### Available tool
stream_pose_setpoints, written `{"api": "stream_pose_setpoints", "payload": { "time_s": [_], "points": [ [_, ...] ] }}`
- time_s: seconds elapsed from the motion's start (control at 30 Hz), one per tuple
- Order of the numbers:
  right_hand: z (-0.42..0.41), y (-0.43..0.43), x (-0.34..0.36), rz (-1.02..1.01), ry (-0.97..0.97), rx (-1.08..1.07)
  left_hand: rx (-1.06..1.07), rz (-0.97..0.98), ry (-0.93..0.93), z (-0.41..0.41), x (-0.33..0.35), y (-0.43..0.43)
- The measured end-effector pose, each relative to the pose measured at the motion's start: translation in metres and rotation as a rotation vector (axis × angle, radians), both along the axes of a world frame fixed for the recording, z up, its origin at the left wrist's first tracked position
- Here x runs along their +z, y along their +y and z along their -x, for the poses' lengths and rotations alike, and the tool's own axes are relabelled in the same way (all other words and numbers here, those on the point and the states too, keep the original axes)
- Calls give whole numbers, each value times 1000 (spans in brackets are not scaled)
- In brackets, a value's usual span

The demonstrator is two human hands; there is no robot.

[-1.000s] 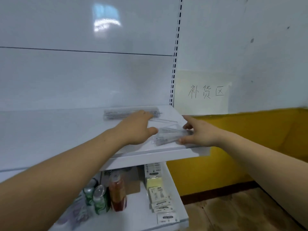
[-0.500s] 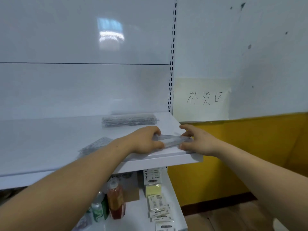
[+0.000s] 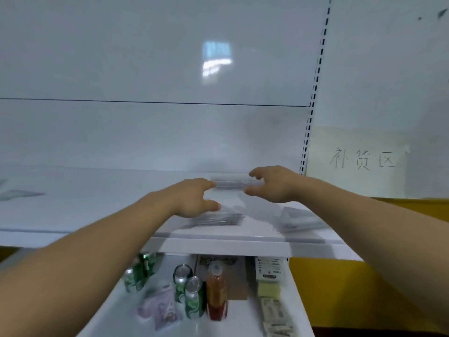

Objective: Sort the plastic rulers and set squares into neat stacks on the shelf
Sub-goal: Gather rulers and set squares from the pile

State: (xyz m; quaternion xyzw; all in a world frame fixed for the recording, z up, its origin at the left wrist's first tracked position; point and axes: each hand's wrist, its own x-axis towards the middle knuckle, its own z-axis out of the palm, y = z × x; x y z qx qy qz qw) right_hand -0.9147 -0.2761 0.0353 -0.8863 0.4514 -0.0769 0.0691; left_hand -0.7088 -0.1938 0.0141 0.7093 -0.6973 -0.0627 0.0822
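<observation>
Clear ruler stack lies at back of shelf. Right hand pinches its right end, fingers curled. Left hand touches its left end, thumb spread. Second stack near front edge.

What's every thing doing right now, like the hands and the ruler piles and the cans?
back ruler stack: flat at the back of the shelf, between both hands.
left hand: fingertips touch its left end.
right hand: thumb and curled fingers round its right end.
front stack: flat near the shelf edge.
right pile: flat, untouched.
left pile: flat, untouched.
green can: upright, below.
orange bottle: upright, below.
</observation>
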Motion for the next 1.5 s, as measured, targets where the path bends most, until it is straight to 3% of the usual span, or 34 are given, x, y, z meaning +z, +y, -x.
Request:
{"api": "stream_pose_setpoints", "payload": {
  "time_s": [0.23,0.43,0.7,1.0,1.23,1.33,1.5],
  "points": [
    [-184,35,-2,41,95,219,305,66,-23,-171,-4,89],
    [-362,89,-18,201,245,390,564,37,-6,-328,-14,186],
    [-526,135,-42,21,202,397,773,7,20,-470,-24,268],
    [-651,115,-50,-13,156,485,836,108,32,-575,-35,252],
    [-746,91,-51,-79,136,588,936,-34,-36,-670,-34,211],
    [-773,89,-50,-81,130,604,832,-78,-20,-689,-35,195],
    [-789,85,-46,-105,46,596,588,57,44,-709,-34,184]
  ]
}}
